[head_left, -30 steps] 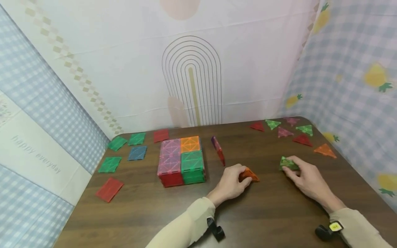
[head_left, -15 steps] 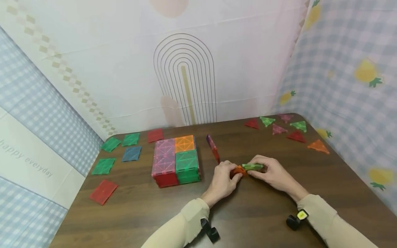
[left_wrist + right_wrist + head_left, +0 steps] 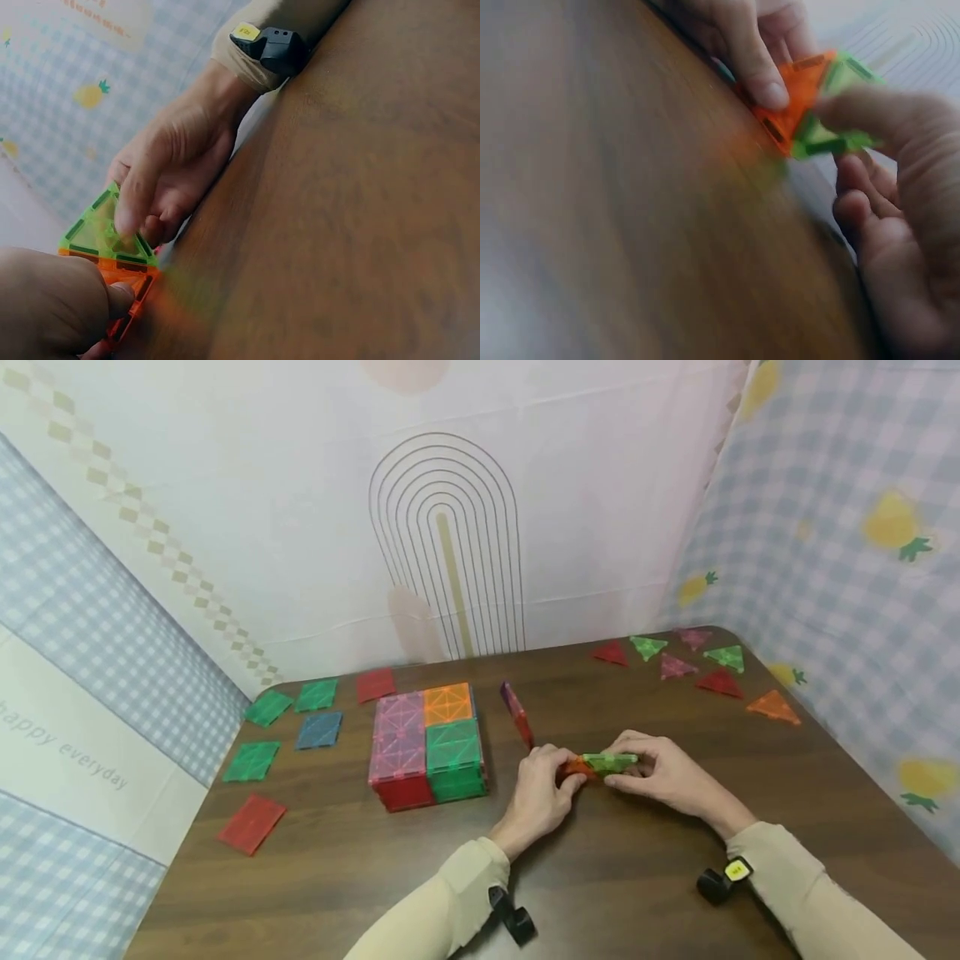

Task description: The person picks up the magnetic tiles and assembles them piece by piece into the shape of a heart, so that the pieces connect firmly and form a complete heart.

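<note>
My left hand [image 3: 542, 791] pinches an orange triangular magnetic tile [image 3: 802, 86] that stands on edge just above the table's front half. From the other side my right hand [image 3: 667, 772] pinches a light green triangular magnetic tile [image 3: 609, 763] between thumb and fingers. The two tiles meet along one edge, as both wrist views show. In the left wrist view the green tile leans over the orange one's upper edge. Just behind my left fingers stands a thin upright pair of tiles [image 3: 517, 714], purple at one end and red at the other.
A box of magnetic tiles [image 3: 427, 747], with purple, orange and green on top, stands left of my hands. Loose square tiles, such as a red one [image 3: 252, 823] and a blue one [image 3: 319, 730], lie farther left. Several triangles, including an orange one [image 3: 774, 707], lie at the back right.
My right hand has moved left with the green triangle, bringing it against the orange one. My left hand has shifted slightly left with the orange triangle. The head view has turned a little.
</note>
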`<state>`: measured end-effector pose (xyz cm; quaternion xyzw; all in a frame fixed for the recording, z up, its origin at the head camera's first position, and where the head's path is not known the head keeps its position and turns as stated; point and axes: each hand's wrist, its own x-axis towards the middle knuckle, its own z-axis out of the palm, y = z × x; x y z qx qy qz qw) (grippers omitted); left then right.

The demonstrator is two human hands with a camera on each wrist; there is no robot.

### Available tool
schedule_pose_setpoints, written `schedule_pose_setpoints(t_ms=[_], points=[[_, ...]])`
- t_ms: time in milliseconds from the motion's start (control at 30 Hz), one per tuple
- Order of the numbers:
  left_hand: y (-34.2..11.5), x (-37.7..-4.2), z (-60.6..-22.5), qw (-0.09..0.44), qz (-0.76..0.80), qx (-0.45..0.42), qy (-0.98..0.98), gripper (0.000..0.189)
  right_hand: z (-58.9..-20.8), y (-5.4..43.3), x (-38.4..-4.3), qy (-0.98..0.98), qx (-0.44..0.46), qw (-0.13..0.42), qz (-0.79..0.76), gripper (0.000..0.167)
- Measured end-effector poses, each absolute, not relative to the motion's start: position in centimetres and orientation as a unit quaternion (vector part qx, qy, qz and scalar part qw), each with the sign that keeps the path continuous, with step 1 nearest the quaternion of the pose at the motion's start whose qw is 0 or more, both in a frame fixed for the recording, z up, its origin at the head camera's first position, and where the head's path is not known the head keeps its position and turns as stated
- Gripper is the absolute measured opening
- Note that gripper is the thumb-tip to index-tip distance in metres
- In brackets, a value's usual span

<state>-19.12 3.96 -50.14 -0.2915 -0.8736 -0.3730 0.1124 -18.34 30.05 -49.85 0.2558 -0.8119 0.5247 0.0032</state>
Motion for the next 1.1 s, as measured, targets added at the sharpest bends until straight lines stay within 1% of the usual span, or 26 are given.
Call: schedule_pose_setpoints(t_ms=[67, 133, 233, 300, 333, 400, 467, 600, 667, 700, 800, 867, 900, 933, 1033, 1100], points=[[3.9, -19.2, -50.2, 0.111, -0.374, -0.293, -0.873, 0.011, -49.8, 31.3, -18.2, -0.811, 0.238, 0.032, 0.534, 0.032], [3.9, -19.2, -50.2, 0.113, -0.375, -0.294, -0.872, 0.011, -49.7, 33.1, -18.1, -0.820, 0.192, 0.093, 0.531, 0.034], [3.9, -19.1, -50.1, 0.117, -0.374, -0.294, -0.872, 0.011, -49.6, 36.9, -18.4, -0.840, 0.083, 0.216, 0.490, 0.027], [3.9, -19.1, -50.1, 0.118, -0.372, -0.294, -0.872, 0.011, -49.7, 39.7, -18.6, -0.861, 0.005, 0.269, 0.431, 0.030], [3.9, -19.1, -50.1, 0.118, -0.371, -0.294, -0.873, 0.011, -49.8, 41.0, -18.6, -0.870, -0.021, 0.281, 0.404, 0.033], [4.0, -19.1, -50.1, 0.116, -0.369, -0.294, -0.874, 0.011, -50.0, 43.3, -18.5, -0.899, -0.052, 0.274, 0.338, 0.040], [4.0, -19.1, -50.2, 0.116, -0.368, -0.293, -0.875, 0.011, -50.2, 45.0, -18.3, -0.924, -0.048, 0.250, 0.285, 0.044], [4.1, -19.1, -50.3, 0.117, -0.367, -0.294, -0.875, 0.011, -50.6, 46.1, -17.9, -0.940, -0.032, 0.224, 0.254, 0.037], [4.1, -19.1, -50.3, 0.117, -0.367, -0.295, -0.875, 0.011, -50.4, 46.0, -17.7, -0.939, -0.045, 0.225, 0.256, 0.031], [4.1, -19.1, -50.3, 0.118, -0.366, -0.295, -0.875, 0.012, -50.2, 45.9, -17.5, -0.939, -0.056, 0.216, 0.262, 0.032], [4.2, -19.0, -50.3, 0.118, -0.371, -0.294, -0.873, 0.011, -49.6, 45.2, -17.0, -0.939, -0.069, 0.167, 0.291, 0.046], [4.2, -19.0, -50.3, 0.117, -0.371, -0.293, -0.873, 0.011, -49.3, 44.5, -16.7, -0.939, -0.055, 0.137, 0.310, 0.051], [4.2, -19.1, -50.3, 0.116, -0.371, -0.293, -0.874, 0.011, -49.2, 43.9, -16.5, -0.938, -0.039, 0.127, 0.322, 0.049], [4.2, -19.1, -50.4, 0.115, -0.371, -0.294, -0.873, 0.011, -49.2, 43.2, -16.4, -0.934, -0.015, 0.126, 0.333, 0.043], [4.1, -19.1, -50.4, 0.112, -0.371, -0.295, -0.873, 0.010, -49.4, 40.3, -16.0, -0.924, 0.062, 0.133, 0.352, 0.016], [4.1, -19.2, -50.5, 0.112, -0.373, -0.296, -0.872, 0.010, -49.5, 38.0, -15.9, -0.913, 0.110, 0.126, 0.372, 0.014]])
